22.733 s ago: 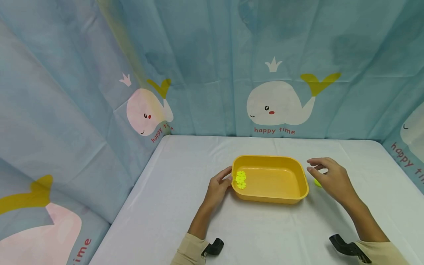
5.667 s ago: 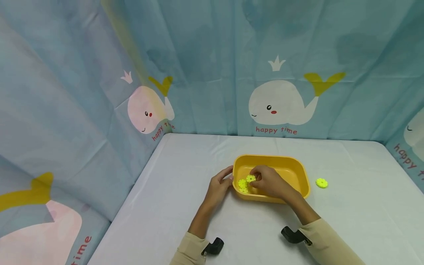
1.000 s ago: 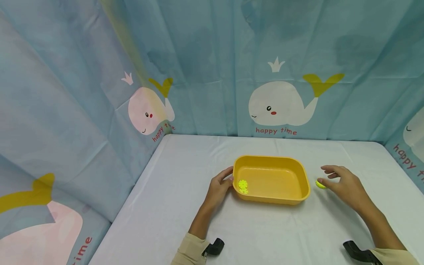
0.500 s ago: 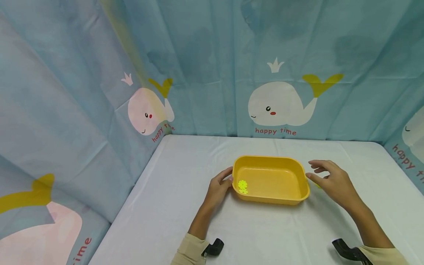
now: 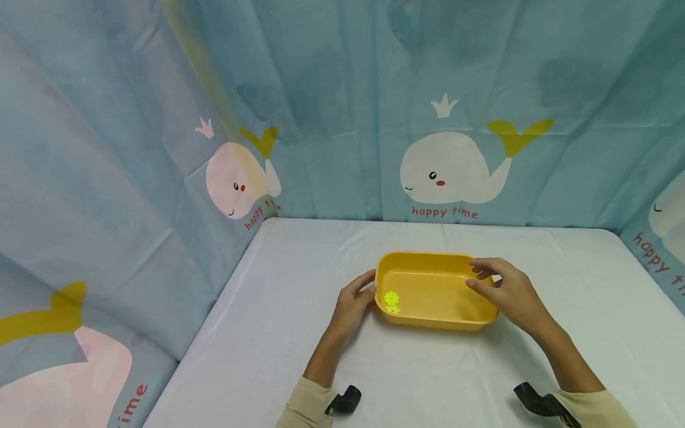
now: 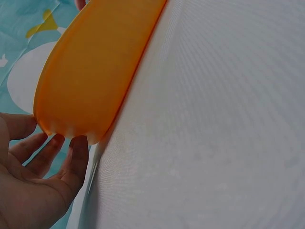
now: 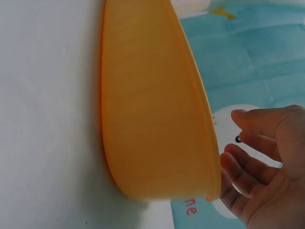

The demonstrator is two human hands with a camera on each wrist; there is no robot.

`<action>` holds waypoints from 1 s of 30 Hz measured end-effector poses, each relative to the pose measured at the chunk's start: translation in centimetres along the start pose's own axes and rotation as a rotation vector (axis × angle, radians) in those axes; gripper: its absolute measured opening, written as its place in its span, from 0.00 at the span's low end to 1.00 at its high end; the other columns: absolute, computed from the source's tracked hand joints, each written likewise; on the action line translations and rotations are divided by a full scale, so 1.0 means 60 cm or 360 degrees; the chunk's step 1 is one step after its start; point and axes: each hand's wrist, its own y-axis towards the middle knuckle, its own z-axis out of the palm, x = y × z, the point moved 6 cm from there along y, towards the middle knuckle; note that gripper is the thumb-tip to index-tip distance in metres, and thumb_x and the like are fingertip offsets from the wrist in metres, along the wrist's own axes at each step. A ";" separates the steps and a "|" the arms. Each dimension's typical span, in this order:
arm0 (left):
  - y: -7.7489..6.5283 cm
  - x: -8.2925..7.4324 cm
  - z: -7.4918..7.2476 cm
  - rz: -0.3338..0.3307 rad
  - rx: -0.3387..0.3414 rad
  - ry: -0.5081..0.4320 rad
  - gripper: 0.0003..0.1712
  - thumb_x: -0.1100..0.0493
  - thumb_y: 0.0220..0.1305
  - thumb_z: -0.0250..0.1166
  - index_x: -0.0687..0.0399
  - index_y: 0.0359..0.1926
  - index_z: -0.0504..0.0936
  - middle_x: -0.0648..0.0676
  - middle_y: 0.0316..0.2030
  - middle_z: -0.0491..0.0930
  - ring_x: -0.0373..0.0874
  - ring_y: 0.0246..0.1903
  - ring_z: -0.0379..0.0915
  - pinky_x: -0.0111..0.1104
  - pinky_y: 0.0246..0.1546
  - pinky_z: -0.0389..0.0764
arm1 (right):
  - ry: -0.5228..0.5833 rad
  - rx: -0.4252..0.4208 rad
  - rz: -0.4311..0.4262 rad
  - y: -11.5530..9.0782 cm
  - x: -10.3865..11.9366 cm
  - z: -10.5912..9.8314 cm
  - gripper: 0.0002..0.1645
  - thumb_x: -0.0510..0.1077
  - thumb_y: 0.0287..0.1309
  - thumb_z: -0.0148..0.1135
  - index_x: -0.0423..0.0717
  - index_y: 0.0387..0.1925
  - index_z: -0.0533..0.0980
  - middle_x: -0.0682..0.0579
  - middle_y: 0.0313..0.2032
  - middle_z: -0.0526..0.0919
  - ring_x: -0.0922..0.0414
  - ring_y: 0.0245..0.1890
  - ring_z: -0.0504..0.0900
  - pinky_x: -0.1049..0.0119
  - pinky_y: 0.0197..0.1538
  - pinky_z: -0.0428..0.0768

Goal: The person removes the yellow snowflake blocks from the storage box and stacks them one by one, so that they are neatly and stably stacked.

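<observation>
A yellow oblong tray [image 5: 433,324] lies on the white table. My left hand [image 5: 350,303] is at its left end; in the left wrist view the spread fingertips [image 6: 78,141] touch the end wall and rim. Small yellow-green notched plastic discs [image 5: 392,298] lie together in the tray's near left corner. My right hand [image 5: 511,297] hovers at the tray's right end, fingers loosely bent and reaching past the rim. In the right wrist view the thumb and fingers stand apart with nothing between them. The disc seen earlier on the table to the right is hidden.
A white cloth covers the table [image 5: 299,267]. Blue curtains [image 5: 332,119] with printed whales hang behind it and along its left and right sides. A black wrist mount [image 5: 345,399] sits at the left sleeve, another black mount [image 5: 540,404] at the right.
My right hand has moved left from beside the disc on the table to over the tray's right end. The left hand stays at the tray's left end.
</observation>
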 end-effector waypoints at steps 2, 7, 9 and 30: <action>0.001 0.001 0.000 0.0000 0.0004 -0.0006 0.27 0.57 0.81 0.59 0.49 0.76 0.74 0.52 0.74 0.73 0.52 0.66 0.78 0.33 0.63 0.83 | 0.0028 0.0035 0.0007 0.004 0.004 0.008 0.27 0.50 0.69 0.72 0.40 0.63 0.80 0.44 0.54 0.85 0.51 0.50 0.81 0.81 0.44 0.78; 0.003 0.004 0.000 -0.0004 0.0005 0.0004 0.27 0.57 0.80 0.59 0.47 0.76 0.74 0.52 0.74 0.73 0.51 0.67 0.77 0.33 0.63 0.82 | 0.0059 0.0114 0.0017 0.014 0.010 0.030 0.27 0.51 0.69 0.72 0.41 0.62 0.80 0.45 0.53 0.86 0.50 0.50 0.83 0.76 0.46 0.82; 0.004 0.004 -0.001 -0.0002 0.0002 0.0010 0.27 0.57 0.80 0.59 0.47 0.76 0.74 0.52 0.74 0.73 0.50 0.68 0.77 0.33 0.64 0.82 | 0.0072 0.0140 0.0007 0.019 0.013 0.038 0.27 0.50 0.69 0.72 0.40 0.62 0.80 0.44 0.53 0.86 0.49 0.50 0.84 0.73 0.46 0.82; 0.002 0.001 0.001 0.0002 0.0014 0.0002 0.27 0.58 0.81 0.58 0.49 0.76 0.73 0.52 0.74 0.73 0.51 0.67 0.78 0.31 0.60 0.84 | 0.0264 0.0476 0.0083 0.048 0.042 0.130 0.29 0.50 0.68 0.72 0.42 0.64 0.79 0.44 0.53 0.87 0.50 0.51 0.85 0.58 0.52 0.86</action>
